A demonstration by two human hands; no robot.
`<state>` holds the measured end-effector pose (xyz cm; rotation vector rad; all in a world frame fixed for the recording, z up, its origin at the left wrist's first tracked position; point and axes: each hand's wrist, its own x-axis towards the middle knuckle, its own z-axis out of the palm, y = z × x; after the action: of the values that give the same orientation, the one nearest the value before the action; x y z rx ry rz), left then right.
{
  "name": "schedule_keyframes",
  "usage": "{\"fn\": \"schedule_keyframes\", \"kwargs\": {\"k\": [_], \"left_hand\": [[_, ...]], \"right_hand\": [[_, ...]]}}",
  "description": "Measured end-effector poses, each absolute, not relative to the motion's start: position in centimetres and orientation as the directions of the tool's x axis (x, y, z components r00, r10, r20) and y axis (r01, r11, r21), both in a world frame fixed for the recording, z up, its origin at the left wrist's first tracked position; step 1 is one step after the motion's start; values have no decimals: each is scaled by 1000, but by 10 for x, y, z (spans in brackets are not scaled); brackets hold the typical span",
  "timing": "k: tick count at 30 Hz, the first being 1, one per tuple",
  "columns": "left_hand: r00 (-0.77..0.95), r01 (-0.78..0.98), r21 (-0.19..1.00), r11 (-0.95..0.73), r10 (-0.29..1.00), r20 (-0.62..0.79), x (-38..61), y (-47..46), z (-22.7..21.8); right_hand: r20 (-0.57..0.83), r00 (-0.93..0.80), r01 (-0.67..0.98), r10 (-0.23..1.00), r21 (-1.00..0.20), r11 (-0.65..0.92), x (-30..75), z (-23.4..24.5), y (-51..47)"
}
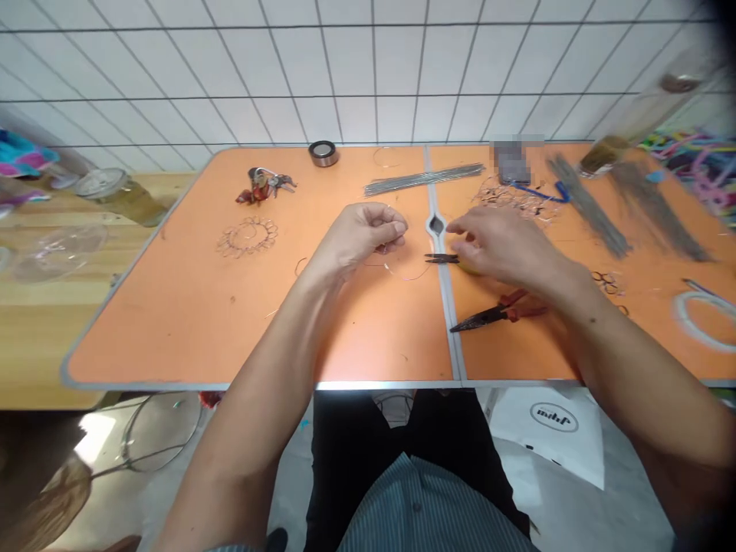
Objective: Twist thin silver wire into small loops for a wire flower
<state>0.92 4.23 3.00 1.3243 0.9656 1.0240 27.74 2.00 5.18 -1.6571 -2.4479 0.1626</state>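
Orange folding table (230,322) standing against a white tiled wall (287,69), metal seam (445,291) running front to back. Lying along the far edge: tape roll (323,152), bundle of straight wires (424,179); toward the far left corner, key bunch (264,185) and wire flower (247,235). Red-handled pliers (497,310) resting just right of the seam, nearer the front edge. Left hand (359,234) hovering mid-table, fingers curling shut, pinching a thin wire (402,272) trailing onto the surface. Right hand (497,245) reaching across the seam, fingers closing around a dark small tool (440,259), tips pointing at the wire.
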Motion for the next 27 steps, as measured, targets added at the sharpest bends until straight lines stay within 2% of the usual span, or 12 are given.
{"fn": "schedule_keyframes", "kwargs": {"k": [2, 4, 11, 14, 17, 19, 22, 25, 27], "left_hand": [[276, -28, 1000, -11, 961, 19, 9, 42, 31], [287, -26, 1000, 9, 958, -1, 8, 41, 33], [303, -20, 999, 31, 953, -24, 7, 40, 34], [301, -23, 999, 32, 953, -23, 5, 42, 31], [330, -58, 998, 14, 944, 6, 4, 45, 29], [347, -75, 997, 16, 938, 11, 4, 47, 29], [351, -67, 997, 27, 936, -1, 3, 48, 31], [365, -43, 999, 29, 931, -12, 2, 47, 33], [382, -49, 999, 15, 924, 4, 1, 47, 33]], "right_hand": [[-35, -394, 919, 918, -7, 394, 286, 47, 11], [-90, -422, 899, 902, 90, 429, 291, 41, 6], [-139, -504, 852, 853, 84, 517, 303, 34, 25], [-140, -488, 867, 861, 32, 497, 302, 35, 27], [-198, -370, 929, 908, -49, 368, 297, 33, 22], [-206, -364, 931, 908, -109, 348, 296, 31, 19], [-167, -416, 902, 894, -201, 383, 297, 32, 18], [-77, -316, 902, 946, -333, 275, 296, 37, 20], [-2, -303, 877, 953, -391, 278, 293, 41, 22]]}}
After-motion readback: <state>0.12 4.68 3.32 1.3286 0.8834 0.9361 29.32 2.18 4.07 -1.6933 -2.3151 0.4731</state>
